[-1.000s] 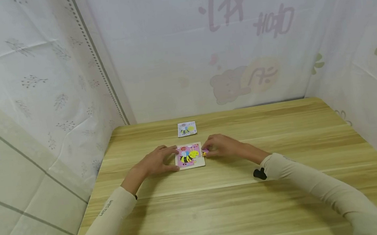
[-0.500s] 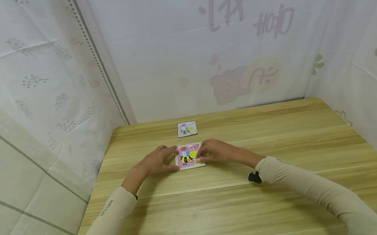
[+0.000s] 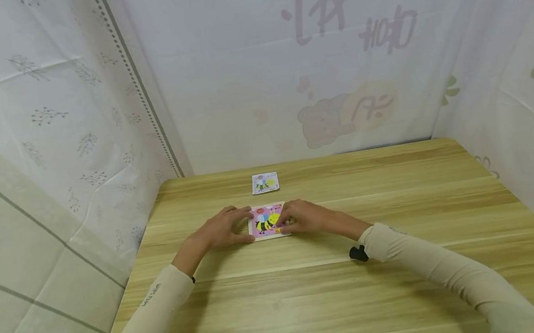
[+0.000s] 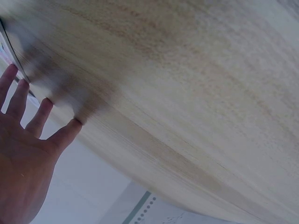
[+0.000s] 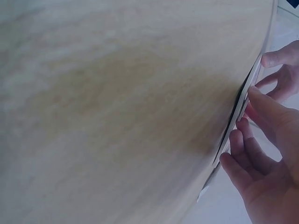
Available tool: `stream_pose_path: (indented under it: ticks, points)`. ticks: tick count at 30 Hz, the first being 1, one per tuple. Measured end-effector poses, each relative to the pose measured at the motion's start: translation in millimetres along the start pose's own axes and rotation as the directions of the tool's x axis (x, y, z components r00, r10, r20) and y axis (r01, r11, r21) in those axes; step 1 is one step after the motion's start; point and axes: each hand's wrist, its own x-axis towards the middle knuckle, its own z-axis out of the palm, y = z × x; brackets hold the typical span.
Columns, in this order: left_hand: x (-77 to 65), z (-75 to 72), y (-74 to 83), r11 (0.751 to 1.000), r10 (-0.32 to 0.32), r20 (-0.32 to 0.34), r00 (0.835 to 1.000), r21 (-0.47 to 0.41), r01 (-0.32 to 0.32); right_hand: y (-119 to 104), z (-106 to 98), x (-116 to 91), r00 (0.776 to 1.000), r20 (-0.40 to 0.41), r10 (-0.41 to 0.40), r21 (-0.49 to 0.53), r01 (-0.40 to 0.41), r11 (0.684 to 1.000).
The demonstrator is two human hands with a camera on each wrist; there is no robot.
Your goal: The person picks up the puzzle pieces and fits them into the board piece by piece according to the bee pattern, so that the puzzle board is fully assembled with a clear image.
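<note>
A small jigsaw puzzle board (image 3: 270, 237) with a pale rim lies flat on the table, showing a yellow and black bee on pink. My left hand (image 3: 227, 227) spans its left side, thumb at the near corner and fingers at the far one; the left wrist view shows those fingers spread. Over the right side of the picture, my right hand (image 3: 307, 216) pinches a puzzle piece (image 3: 279, 230) with orange on it, thumb and forefinger down at the board's surface. My right fingers hide part of the board's right edge. In the right wrist view the board (image 5: 238, 109) appears edge-on.
A square paper card (image 3: 265, 183) with the same bee picture lies behind the board. The wood-grain table (image 3: 284, 303) reaches back to a printed curtain (image 3: 236, 81). A black device (image 3: 358, 253) sits at my right wrist.
My right hand has moved left from beside the board onto its right side, bringing the puzzle piece into the lower right of the picture. My left hand has stayed at the left edge.
</note>
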Motion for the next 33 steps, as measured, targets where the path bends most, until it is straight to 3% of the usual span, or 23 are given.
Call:
stream_pose_path:
  ticks: [20,33]
  points:
    - [1.3,2.3,-8.5,1.0,0.024,-0.031,0.999,0.019,-0.023,-1.9,5.0,-1.7,1.0,-0.003,0.003,-0.147,-0.003,0.989]
    - [-2.7,17.0,-18.8,0.999,0.041,-0.062,0.997,-0.023,-0.042,0.6,13.9,-3.7,0.999,-0.033,-0.001,-0.103,-0.002,0.995]
